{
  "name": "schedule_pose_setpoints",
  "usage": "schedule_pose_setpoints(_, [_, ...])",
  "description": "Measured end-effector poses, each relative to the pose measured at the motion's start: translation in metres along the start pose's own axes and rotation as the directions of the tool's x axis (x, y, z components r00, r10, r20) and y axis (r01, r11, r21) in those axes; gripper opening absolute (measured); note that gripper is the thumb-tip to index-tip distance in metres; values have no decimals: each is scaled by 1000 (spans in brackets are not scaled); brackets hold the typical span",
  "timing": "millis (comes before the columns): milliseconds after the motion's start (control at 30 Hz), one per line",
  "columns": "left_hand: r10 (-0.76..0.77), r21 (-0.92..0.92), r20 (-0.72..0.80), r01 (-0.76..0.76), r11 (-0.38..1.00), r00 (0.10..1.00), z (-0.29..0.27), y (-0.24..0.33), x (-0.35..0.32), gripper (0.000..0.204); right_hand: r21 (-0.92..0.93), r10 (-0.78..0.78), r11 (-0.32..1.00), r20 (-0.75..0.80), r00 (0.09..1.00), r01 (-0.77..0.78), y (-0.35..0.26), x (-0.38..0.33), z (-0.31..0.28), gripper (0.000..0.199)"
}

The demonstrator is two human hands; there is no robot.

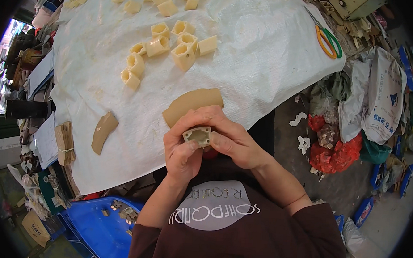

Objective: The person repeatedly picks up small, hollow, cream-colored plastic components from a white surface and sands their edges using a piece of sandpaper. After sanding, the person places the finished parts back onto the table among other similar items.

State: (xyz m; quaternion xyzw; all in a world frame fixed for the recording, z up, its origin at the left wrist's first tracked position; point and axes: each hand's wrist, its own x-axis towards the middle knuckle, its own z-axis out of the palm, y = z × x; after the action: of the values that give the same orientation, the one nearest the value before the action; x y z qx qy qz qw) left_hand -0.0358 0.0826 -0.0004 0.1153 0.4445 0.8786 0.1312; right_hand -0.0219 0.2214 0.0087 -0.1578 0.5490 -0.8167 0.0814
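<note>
Both of my hands hold one small cream hollow block point(197, 135) close to my chest, its open side facing up. My left hand point(182, 151) grips it from the left with the thumb on its rim. My right hand point(231, 141) wraps it from the right and above. Just beyond my fingers a tan curved flat piece point(189, 103) lies on the white woven sheet point(267, 62) covering the table. Another tan curved piece point(103, 131) lies to the left on the sheet.
Several cream hollow blocks point(167, 44) lie scattered across the middle and far side of the sheet. Orange and green scissors point(327, 41) rest at the far right. A blue crate point(99, 222) sits low left. Bags and red netting point(342, 149) crowd the floor at right.
</note>
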Motion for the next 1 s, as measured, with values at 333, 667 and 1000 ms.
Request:
schedule_pose_setpoints(333, [92,66,-31,-90,994,995,11,-7,-6,29,-318,-183,938,-109,977,140,15,-4,11,25])
schedule_pose_setpoints(667, [-91,-181,-7,88,980,996,0,0,-7,33,-468,-157,867,69,985,171,11,-3,-4,44])
schedule_pose_setpoints(1000, [-174,-124,-87,163,979,981,10,9,-7,42,-474,-276,855,-69,959,212,19,-5,7,48])
